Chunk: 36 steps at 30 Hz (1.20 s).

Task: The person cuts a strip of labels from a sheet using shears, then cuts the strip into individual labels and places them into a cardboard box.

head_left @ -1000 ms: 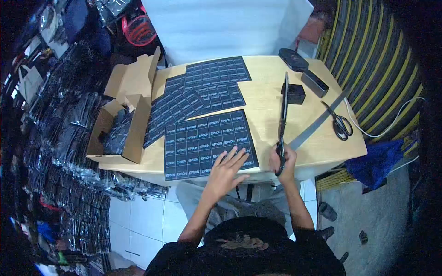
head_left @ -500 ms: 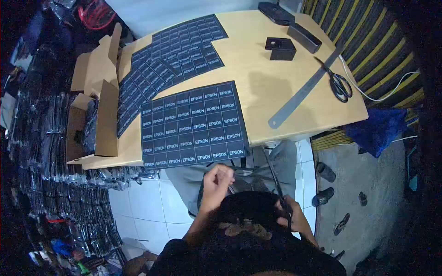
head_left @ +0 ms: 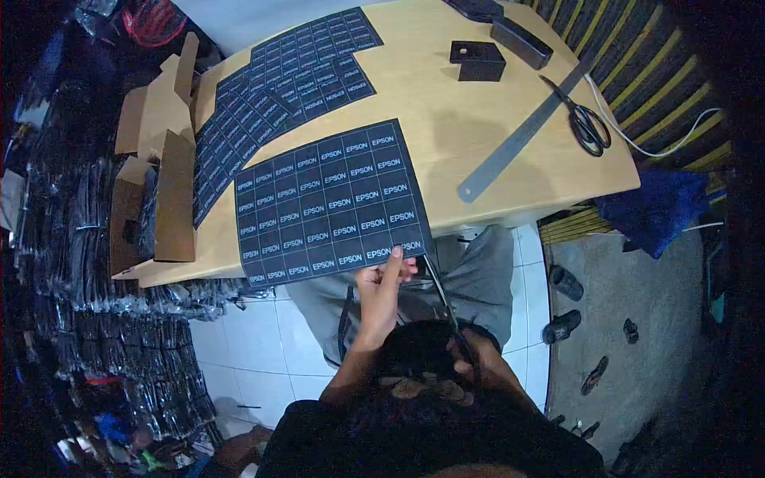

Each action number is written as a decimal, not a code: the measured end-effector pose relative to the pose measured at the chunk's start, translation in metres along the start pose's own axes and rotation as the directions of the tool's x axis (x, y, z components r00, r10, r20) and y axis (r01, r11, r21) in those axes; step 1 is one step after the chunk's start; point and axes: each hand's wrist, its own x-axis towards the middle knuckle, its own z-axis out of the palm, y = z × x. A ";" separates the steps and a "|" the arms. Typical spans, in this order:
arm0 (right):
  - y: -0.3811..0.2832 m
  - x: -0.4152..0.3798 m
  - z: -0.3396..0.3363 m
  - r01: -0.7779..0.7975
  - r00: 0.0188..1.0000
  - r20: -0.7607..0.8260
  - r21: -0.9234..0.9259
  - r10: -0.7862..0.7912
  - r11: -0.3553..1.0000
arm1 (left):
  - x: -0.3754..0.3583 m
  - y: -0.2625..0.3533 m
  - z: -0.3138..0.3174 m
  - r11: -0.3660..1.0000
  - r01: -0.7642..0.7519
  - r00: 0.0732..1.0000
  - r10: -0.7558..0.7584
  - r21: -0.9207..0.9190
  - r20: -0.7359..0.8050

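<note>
My left hand grips the lower right edge of a dark sheet of EPSON labels, thumb on top and fingers beneath. The sheet lies on the wooden table and overhangs its front edge. My right hand is closed around the handles of long scissors. Their blades point up at the sheet's lower right corner; whether they touch it I cannot tell. More EPSON sheets lie overlapping at the back left.
On the table are an open cardboard box, a steel ruler, black-handled scissors, a black bracket and a black case. Plastic-wrapped bundles are stacked at the left.
My left hand has moved up and taken hold of the sheet's lower edge. My right hand has brought the scissors up and left, towards the sheet's corner. The view has shifted slightly.
</note>
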 end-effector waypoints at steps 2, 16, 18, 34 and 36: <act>0.006 0.013 0.004 0.021 0.999 0.039 0.058 -0.023 0.998 | -0.001 -0.004 0.001 1.000 -0.020 1.000 0.019 0.014 0.009; 0.041 0.052 0.008 0.164 0.984 0.024 0.291 -0.179 0.943 | 0.000 -0.011 0.024 0.998 -0.044 0.999 0.044 0.033 -0.006; 0.050 0.059 0.006 0.059 0.988 0.103 0.458 -0.119 0.887 | -0.002 -0.006 0.029 1.000 -0.003 0.999 0.003 0.006 -0.047; 0.028 0.060 0.008 0.339 0.936 0.026 0.212 -0.352 0.916 | 0.003 -0.010 0.026 0.983 -0.125 0.990 0.132 0.136 -0.043; 0.033 0.064 0.010 0.440 0.891 0.031 0.180 -0.452 0.880 | 0.001 -0.010 0.026 0.980 -0.147 0.987 0.153 0.137 -0.040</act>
